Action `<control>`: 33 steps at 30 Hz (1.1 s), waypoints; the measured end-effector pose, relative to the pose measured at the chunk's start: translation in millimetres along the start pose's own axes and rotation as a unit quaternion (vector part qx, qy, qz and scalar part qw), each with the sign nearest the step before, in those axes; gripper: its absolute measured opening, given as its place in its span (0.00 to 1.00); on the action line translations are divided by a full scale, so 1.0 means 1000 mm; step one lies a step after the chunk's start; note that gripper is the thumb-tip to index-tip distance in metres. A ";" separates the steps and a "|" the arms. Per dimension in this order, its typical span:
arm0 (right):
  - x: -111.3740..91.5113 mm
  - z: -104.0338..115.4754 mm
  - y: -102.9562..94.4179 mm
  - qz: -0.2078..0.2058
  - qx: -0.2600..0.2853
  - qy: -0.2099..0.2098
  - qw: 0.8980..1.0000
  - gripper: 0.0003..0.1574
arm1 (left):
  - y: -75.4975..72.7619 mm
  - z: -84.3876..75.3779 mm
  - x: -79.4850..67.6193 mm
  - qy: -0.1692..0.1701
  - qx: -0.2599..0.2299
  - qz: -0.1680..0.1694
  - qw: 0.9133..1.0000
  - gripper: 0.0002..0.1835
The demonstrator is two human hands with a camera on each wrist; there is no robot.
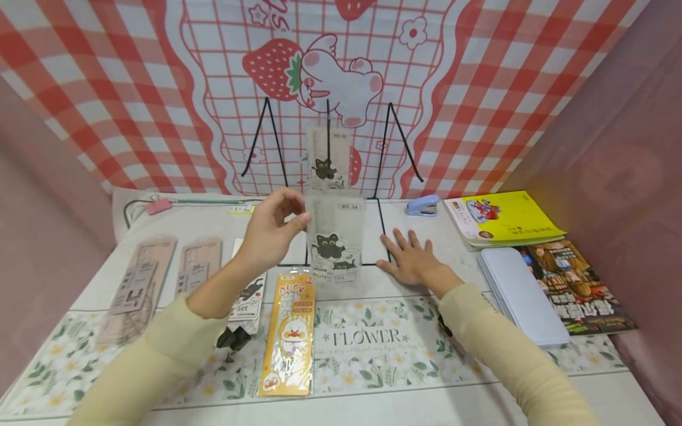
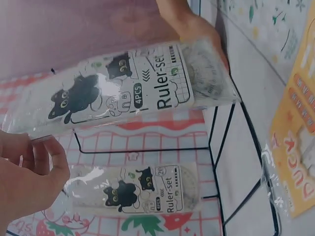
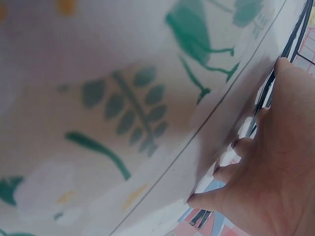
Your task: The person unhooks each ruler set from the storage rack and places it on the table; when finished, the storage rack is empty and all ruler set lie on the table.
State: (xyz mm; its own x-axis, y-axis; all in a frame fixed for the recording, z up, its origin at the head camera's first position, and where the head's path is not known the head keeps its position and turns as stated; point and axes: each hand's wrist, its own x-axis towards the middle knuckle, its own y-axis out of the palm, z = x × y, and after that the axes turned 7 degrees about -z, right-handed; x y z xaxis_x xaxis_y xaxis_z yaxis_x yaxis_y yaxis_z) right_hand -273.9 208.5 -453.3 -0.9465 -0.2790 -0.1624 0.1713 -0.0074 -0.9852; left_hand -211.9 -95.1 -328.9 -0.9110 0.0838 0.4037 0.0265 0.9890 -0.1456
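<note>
My left hand (image 1: 272,231) pinches the left edge of a clear ruler-set packet (image 1: 337,245) printed with black cats. The packet stands upright at the front of a black wire rack (image 1: 385,228); in the left wrist view its lower end is close to the front wire. Behind it, a second packet of the same kind (image 1: 326,151) hangs higher on the rack, its lower part hidden in the head view. My right hand (image 1: 412,260) rests palm down on the table with fingers spread, thumb and fingertips at the rack's right base wire (image 3: 268,88).
A yellow duck ruler packet (image 1: 290,337) lies in front, another cat packet (image 1: 250,302) partly under my left forearm. Two pinkish ruler packets (image 1: 141,284) lie left. At right are a blue stapler (image 1: 422,205), a yellow book (image 1: 506,219), a pale case (image 1: 524,296) and a dark magazine (image 1: 578,284).
</note>
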 end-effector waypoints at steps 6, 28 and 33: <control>0.000 0.000 0.000 -0.002 -0.003 0.000 1.000 0.48 | 0.010 0.000 -0.014 -0.053 -0.009 0.051 0.997 0.12; 0.002 -0.002 0.006 -0.011 -0.002 0.002 1.000 0.47 | 0.040 0.072 -0.051 -0.349 0.007 0.056 0.936 0.17; 0.003 -0.002 0.004 -0.009 -0.002 0.000 1.000 0.47 | 0.035 0.072 -0.052 -0.382 0.005 0.054 0.922 0.23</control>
State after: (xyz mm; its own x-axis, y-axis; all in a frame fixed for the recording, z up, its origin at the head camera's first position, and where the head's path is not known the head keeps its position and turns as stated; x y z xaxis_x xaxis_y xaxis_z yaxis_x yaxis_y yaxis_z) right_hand -276.2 210.1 -458.3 -0.9492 -0.2794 -0.1444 0.1528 -0.0084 -0.9882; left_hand -192.8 -73.4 -420.3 -0.9273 0.0675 -0.3681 0.1335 0.9786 -0.1568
